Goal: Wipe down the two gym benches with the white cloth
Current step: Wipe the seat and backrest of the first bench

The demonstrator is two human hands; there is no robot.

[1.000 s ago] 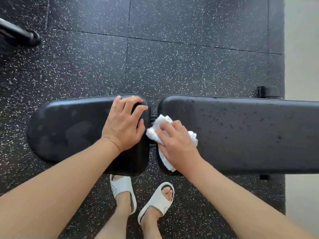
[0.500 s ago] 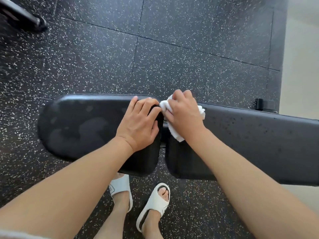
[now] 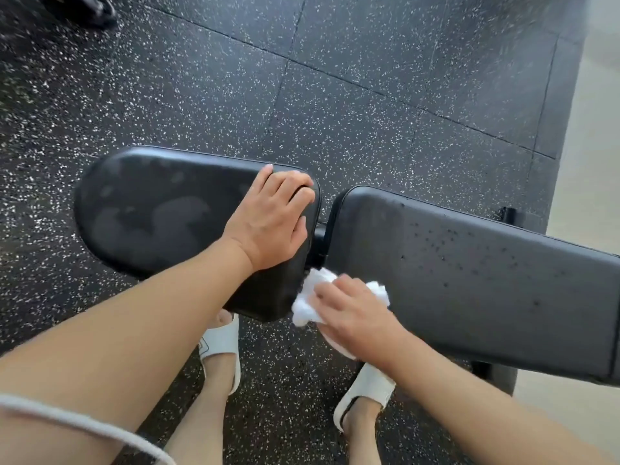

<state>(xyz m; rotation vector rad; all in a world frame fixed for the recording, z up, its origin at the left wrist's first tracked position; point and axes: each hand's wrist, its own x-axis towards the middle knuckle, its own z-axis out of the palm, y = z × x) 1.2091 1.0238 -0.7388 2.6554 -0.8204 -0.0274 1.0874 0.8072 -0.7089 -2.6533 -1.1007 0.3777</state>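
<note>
A black gym bench lies across the view in two pads. The short seat pad point(image 3: 161, 209) shows damp streaks, and the long back pad point(image 3: 469, 283) is dotted with droplets. My left hand point(image 3: 271, 219) rests flat on the seat pad's right end, with its fingers bent over the pad's edge beside the gap. My right hand point(image 3: 352, 313) presses the crumpled white cloth point(image 3: 307, 302) on the near left corner of the back pad, at the gap between the pads. Part of the cloth is hidden under that hand.
Black speckled rubber floor tiles point(image 3: 335, 95) surround the bench. My feet in white slides point(image 3: 221, 347) stand just in front of it. A dark equipment foot point(image 3: 90, 8) sits at the far left, and a pale floor strip point(image 3: 597, 129) runs along the right.
My right hand has drawn the cloth from the far edge of the gap down to the near corner of the back pad. My left hand stays on the seat pad.
</note>
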